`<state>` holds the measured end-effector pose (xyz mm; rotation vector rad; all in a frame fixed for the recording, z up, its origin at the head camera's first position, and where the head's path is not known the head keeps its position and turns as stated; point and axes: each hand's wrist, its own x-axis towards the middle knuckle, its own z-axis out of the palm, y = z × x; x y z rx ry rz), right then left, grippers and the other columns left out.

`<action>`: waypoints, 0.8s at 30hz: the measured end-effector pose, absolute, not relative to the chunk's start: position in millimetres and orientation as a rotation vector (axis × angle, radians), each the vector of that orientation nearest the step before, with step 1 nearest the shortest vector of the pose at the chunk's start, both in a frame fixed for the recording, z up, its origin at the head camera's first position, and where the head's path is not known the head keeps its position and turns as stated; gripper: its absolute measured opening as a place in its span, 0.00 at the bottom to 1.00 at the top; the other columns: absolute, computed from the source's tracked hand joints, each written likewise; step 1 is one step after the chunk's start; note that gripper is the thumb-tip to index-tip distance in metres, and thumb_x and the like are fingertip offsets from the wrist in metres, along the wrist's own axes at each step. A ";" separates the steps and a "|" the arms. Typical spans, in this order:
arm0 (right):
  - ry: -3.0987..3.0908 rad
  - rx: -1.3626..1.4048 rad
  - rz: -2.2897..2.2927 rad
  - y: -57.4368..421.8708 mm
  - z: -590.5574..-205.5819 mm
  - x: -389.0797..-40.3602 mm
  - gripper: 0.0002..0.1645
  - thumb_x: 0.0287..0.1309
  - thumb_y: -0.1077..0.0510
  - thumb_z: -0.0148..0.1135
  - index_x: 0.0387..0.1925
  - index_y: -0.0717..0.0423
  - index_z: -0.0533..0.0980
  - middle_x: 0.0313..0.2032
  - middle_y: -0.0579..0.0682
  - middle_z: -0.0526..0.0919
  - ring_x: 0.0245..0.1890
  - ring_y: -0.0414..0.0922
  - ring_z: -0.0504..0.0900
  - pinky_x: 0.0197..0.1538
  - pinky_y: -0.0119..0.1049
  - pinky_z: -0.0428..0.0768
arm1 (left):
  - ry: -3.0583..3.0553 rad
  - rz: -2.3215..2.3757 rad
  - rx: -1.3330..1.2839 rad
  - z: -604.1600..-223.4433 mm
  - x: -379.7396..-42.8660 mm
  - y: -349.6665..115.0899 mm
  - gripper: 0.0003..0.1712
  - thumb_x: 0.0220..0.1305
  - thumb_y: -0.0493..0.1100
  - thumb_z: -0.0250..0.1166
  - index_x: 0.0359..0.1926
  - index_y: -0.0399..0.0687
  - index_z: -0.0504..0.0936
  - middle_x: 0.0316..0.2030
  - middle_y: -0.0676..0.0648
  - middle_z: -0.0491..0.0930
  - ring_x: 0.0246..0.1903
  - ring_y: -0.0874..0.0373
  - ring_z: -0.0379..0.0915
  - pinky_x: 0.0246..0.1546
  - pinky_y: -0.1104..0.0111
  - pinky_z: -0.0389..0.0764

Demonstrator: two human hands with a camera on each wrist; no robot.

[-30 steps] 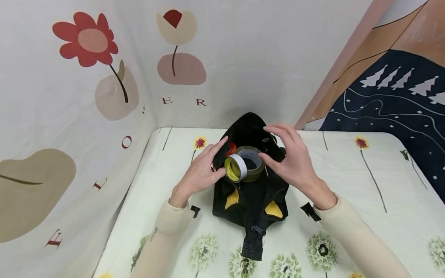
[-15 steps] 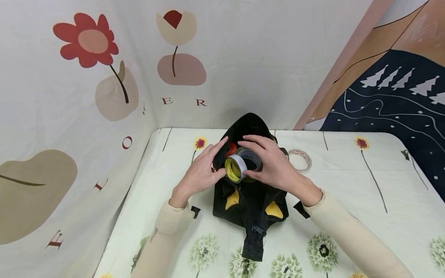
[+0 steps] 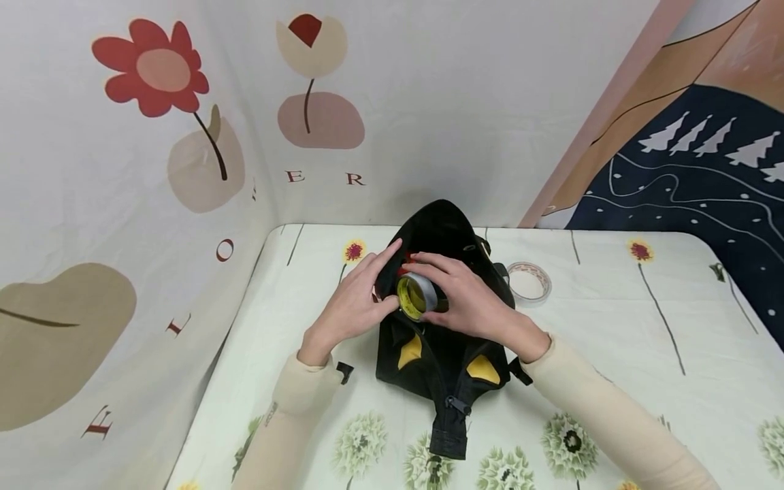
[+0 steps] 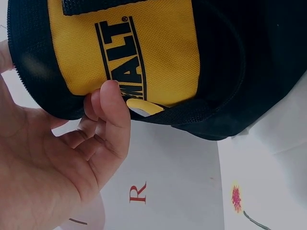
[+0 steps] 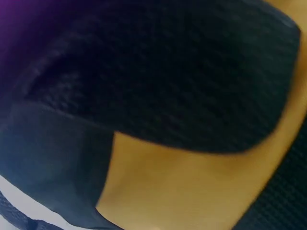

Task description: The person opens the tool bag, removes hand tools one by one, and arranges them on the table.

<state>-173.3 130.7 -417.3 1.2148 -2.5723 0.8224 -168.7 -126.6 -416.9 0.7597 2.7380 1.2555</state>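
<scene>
A black tool bag (image 3: 401,367) with yellow patches stands unzipped, its mouth gaping. My left hand (image 3: 352,303) holds the left side of its mouth, thumb at the rim; in the left wrist view its curled fingers (image 4: 112,103) lie against the yellow lettered panel (image 4: 168,48). Inside the mouth sits a pale roll of tape (image 3: 412,297) with a yellow inner face. My right hand (image 3: 468,296) reaches in from the right, fingers over the roll's top and thumb at its lower edge. The brown tape roll behind it is mostly hidden by that hand. Something red (image 3: 405,262) shows beyond the fingertips.
A flat, thin tape roll (image 3: 529,282) lies on the flowered tablecloth (image 3: 612,327) right of the bag. The zip end flap (image 3: 449,435) stretches toward the front. A printed cloth wall (image 3: 429,102) rises behind. The right wrist view shows just black and yellow fabric (image 5: 168,187) close up.
My right hand has moved left and down from the bag's right rim onto the pale tape roll, uncovering the flat roll on the cloth. The left hand stays put.
</scene>
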 end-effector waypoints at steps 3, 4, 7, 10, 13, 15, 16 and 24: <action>-2.596 1.224 0.800 129.6 -421.9 -174.5 0.52 0.48 0.59 0.91 0.75 0.57 0.78 0.77 0.62 0.73 0.77 0.63 0.73 0.75 0.65 0.71 | 2.744 1.253 0.765 -416.3 -168.9 -126.4 0.52 0.66 0.44 0.62 0.90 0.58 0.58 0.73 0.37 0.72 0.35 0.54 0.77 0.41 0.57 0.81; -2.610 1.226 0.786 129.2 -423.2 -174.8 0.52 0.48 0.59 0.91 0.75 0.57 0.78 0.77 0.62 0.73 0.77 0.62 0.73 0.75 0.65 0.71 | 2.747 1.252 0.768 -416.3 -169.1 -126.6 0.52 0.65 0.44 0.62 0.90 0.58 0.58 0.71 0.37 0.73 0.35 0.54 0.77 0.41 0.58 0.81; -2.643 1.226 0.730 128.5 -427.2 -174.7 0.51 0.48 0.58 0.91 0.74 0.57 0.79 0.77 0.62 0.73 0.76 0.62 0.74 0.74 0.64 0.72 | 2.754 1.249 0.773 -416.7 -169.7 -127.1 0.52 0.65 0.43 0.62 0.90 0.57 0.58 0.67 0.39 0.75 0.35 0.54 0.76 0.40 0.58 0.81; -2.669 1.227 0.690 127.7 -430.1 -174.7 0.50 0.48 0.59 0.92 0.73 0.58 0.79 0.77 0.63 0.73 0.74 0.64 0.76 0.73 0.63 0.75 | 2.757 1.246 0.767 -416.8 -170.0 -127.7 0.52 0.65 0.44 0.62 0.90 0.58 0.58 0.67 0.39 0.75 0.35 0.54 0.76 0.41 0.57 0.81; -2.685 1.240 0.678 127.3 -433.3 -175.5 0.50 0.47 0.61 0.92 0.73 0.58 0.79 0.77 0.65 0.73 0.73 0.64 0.77 0.71 0.62 0.77 | 2.760 1.243 0.759 -415.7 -169.6 -128.4 0.52 0.65 0.43 0.62 0.90 0.59 0.58 0.71 0.38 0.73 0.35 0.54 0.77 0.42 0.57 0.81; -2.693 1.247 0.680 127.2 -435.2 -176.2 0.50 0.47 0.61 0.92 0.73 0.58 0.80 0.77 0.65 0.73 0.73 0.65 0.77 0.71 0.62 0.77 | 2.756 1.248 0.763 -414.7 -169.3 -128.6 0.52 0.65 0.42 0.62 0.90 0.58 0.58 0.72 0.38 0.73 0.36 0.54 0.77 0.42 0.57 0.81; -2.693 1.251 0.681 127.0 -436.2 -176.8 0.49 0.47 0.61 0.91 0.72 0.58 0.80 0.77 0.65 0.73 0.73 0.65 0.77 0.71 0.62 0.77 | 2.751 1.250 0.762 -414.3 -169.2 -128.7 0.53 0.65 0.42 0.62 0.90 0.58 0.58 0.72 0.38 0.72 0.36 0.54 0.77 0.42 0.57 0.81; -2.703 1.251 0.675 125.2 -440.1 -180.3 0.46 0.46 0.63 0.91 0.69 0.59 0.82 0.76 0.65 0.73 0.72 0.64 0.78 0.70 0.60 0.78 | 2.720 1.258 0.757 -412.8 -168.7 -129.8 0.53 0.65 0.40 0.62 0.90 0.59 0.57 0.76 0.38 0.70 0.34 0.53 0.76 0.40 0.57 0.81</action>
